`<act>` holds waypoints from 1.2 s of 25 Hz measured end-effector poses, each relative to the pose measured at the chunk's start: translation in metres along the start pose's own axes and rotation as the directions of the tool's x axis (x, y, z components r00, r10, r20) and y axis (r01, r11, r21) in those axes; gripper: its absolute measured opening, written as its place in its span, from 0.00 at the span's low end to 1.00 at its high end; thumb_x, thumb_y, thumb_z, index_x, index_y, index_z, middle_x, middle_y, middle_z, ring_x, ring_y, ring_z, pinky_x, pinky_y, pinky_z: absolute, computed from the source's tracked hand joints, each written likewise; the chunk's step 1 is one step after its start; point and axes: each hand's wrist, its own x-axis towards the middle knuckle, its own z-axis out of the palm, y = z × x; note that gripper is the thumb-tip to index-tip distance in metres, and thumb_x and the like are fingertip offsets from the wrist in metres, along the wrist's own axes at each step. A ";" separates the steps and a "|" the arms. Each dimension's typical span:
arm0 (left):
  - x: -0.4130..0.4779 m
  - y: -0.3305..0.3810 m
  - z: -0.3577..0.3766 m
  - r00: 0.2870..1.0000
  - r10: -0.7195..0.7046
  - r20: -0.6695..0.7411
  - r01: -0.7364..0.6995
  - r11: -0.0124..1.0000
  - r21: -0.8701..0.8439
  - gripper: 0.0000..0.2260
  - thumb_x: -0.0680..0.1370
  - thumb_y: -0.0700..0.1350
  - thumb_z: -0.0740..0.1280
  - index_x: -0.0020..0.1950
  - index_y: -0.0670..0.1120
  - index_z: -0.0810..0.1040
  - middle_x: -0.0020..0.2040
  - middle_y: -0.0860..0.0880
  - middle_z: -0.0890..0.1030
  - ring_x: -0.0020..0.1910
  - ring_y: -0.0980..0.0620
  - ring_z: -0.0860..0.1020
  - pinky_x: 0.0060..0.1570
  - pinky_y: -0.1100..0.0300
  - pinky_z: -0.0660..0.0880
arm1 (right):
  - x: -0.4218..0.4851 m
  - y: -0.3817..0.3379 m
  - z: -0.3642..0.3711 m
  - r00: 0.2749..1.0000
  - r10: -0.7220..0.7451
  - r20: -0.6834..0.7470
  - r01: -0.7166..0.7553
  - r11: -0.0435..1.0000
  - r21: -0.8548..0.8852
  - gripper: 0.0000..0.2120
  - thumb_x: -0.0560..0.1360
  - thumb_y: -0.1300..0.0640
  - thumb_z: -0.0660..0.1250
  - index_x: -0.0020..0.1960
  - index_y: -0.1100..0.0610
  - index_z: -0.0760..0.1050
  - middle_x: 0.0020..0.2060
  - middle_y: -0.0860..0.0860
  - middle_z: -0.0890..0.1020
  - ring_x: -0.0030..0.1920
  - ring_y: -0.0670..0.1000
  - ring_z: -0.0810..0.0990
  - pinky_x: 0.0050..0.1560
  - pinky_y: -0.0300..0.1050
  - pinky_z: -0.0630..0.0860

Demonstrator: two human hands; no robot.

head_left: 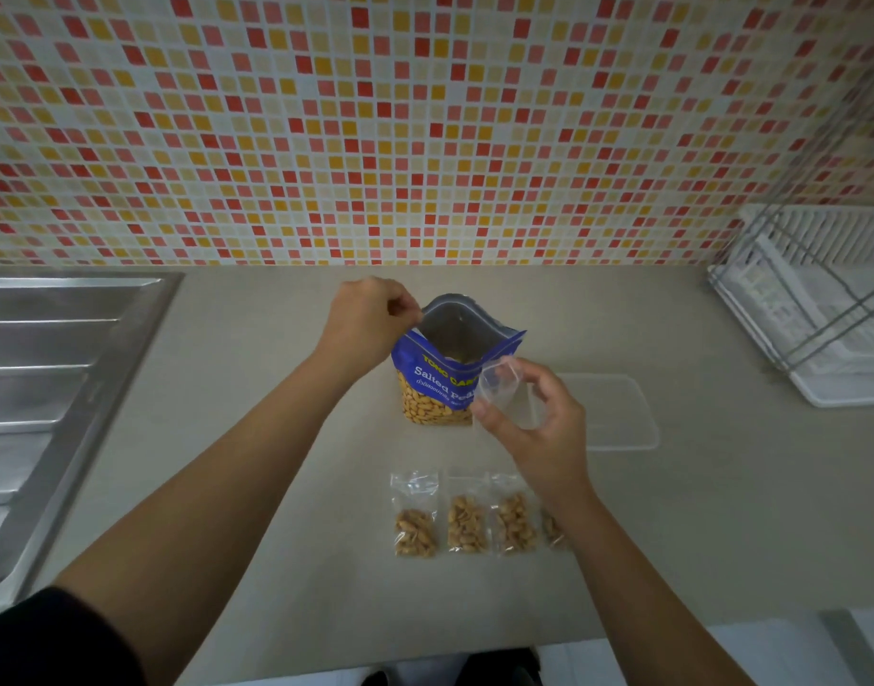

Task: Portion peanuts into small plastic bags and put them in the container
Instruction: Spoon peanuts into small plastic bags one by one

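Note:
A blue salted-peanut pouch (437,383) stands open on the counter, its silver mouth facing up. My left hand (370,316) pinches the pouch's top left rim. My right hand (538,423) holds an empty small clear plastic bag (504,388) just right of the pouch, in front of its corner. Several small bags filled with peanuts (467,522) lie in a row on the counter nearer to me; my right wrist hides part of the rightmost one. A clear rectangular container (618,413) sits on the counter to the right, behind my right hand.
A steel sink drainboard (53,378) runs along the left side. A white dish rack (816,319) with a metal frame stands at the back right. A mosaic-tiled wall (425,126) closes the back. The counter's front edge (474,651) is near my body.

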 end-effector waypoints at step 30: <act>0.025 0.041 0.027 0.970 -0.058 0.236 -0.042 0.916 0.399 0.11 0.77 0.44 0.63 0.57 0.41 0.76 0.45 0.44 0.79 0.39 0.50 0.76 0.40 0.61 0.76 | 0.042 0.002 -0.016 0.999 0.024 0.028 -0.024 1.000 -0.009 0.18 0.62 0.45 0.75 0.50 0.41 0.73 0.48 0.39 0.80 0.51 0.34 0.76 0.47 0.22 0.67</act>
